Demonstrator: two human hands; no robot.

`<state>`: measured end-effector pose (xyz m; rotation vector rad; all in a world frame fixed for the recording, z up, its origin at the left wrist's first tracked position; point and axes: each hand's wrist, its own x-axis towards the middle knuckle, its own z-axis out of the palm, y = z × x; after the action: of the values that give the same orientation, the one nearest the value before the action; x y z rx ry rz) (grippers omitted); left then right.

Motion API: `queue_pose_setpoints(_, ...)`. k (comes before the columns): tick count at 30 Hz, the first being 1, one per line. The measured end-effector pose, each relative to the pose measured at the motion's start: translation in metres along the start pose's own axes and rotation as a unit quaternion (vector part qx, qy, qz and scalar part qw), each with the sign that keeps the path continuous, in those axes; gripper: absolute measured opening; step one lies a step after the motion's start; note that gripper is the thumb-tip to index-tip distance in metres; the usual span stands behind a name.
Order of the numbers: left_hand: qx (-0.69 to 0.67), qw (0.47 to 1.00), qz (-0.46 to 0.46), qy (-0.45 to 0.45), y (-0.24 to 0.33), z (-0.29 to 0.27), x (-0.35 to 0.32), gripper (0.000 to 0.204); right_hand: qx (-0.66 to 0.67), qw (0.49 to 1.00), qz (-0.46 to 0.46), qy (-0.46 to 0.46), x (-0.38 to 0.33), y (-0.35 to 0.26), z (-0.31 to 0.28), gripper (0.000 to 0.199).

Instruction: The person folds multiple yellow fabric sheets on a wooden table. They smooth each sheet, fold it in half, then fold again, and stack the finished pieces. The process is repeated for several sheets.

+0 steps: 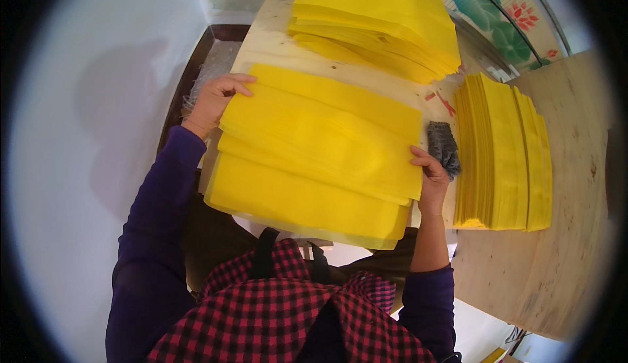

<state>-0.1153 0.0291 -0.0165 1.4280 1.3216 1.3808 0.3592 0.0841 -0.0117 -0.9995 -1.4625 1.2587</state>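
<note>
While left grip [210, 100] holds yellow sheets [320, 127], right grip [433, 178] likewise

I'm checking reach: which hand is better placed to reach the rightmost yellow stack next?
Right hand, probably: it's nearer the rightmost stack; the left hand touches the left edge of the yellow sheets.

Purple long-sleeved top [154, 196]; red-and-black checked overgarment [255, 317]; black strap [264, 253] at front; dark brown trousers [212, 229].
</note>
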Motion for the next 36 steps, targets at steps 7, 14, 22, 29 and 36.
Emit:
queue_pose_setpoints(7, 0.103, 0.995, -0.016, 0.01, 0.004, -0.001, -0.007, 0.017, -0.074, 0.997, 0.014, -0.003, 0.006, -0.012, 0.0, 0.011)
queue_pose_setpoints(14, 0.148, 0.987, 0.052, 0.032, 0.007, 0.002, -0.008, 0.016, -0.112, 0.993, 0.021, -0.02, 0.011, -0.016, -0.007, 0.02)
queue_pose_setpoints(22, 0.202, 0.977, 0.065, 0.021, 0.005, -0.001, -0.008, 0.022, -0.013, 1.0, 0.014, 0.021, 0.002, -0.013, -0.002, 0.027)
queue_pose_setpoints(29, 0.115, 0.992, 0.009, 0.043, 0.006, -0.005, -0.008, 0.024, 0.022, 0.997, 0.025, 0.075, -0.003, -0.01, 0.009, 0.052)
queue_pose_setpoints(36, 0.163, 0.978, 0.122, 0.043, 0.022, 0.003, -0.003, 0.024, -0.05, 0.997, 0.02, 0.057, 0.007, -0.011, 0.011, 0.044)
